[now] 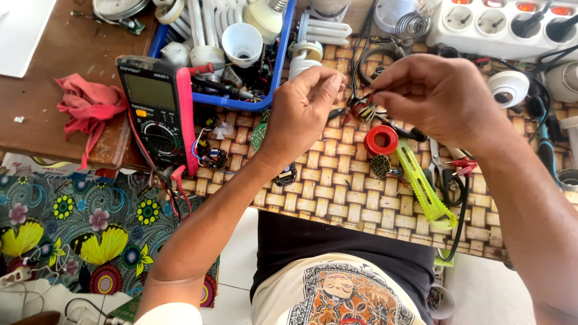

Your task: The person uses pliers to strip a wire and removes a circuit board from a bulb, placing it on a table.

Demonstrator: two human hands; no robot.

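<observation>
Both hands are up over the woven desk (337,192), meeting in the middle. The left hand (301,111) pinches one side of a small wired part (360,108) with thumb and fingertips closed on it; the right hand (433,96) grips the other side, fingers curled tight round the thin red and dark wires. The part hangs between the two hands, just above the desk, not resting on it.

Directly under the right hand lies a red tape roll (382,139), and just beside that a yellow-green utility knife (424,189) runs out toward the near edge of the desk — its tip almost at the rim. Scissors (444,174) sit just beside the knife.

To the outer side of the left hand a multimeter (158,111) leans against a blue tray (280,57) full of bulb parts, its leads trailing over the desk edge. Beyond the right hand a white power strip (500,24) crowds the far edge.

Open room is scarce — the clearest patch is the bare weave below the left wrist, near the front edge.
</observation>
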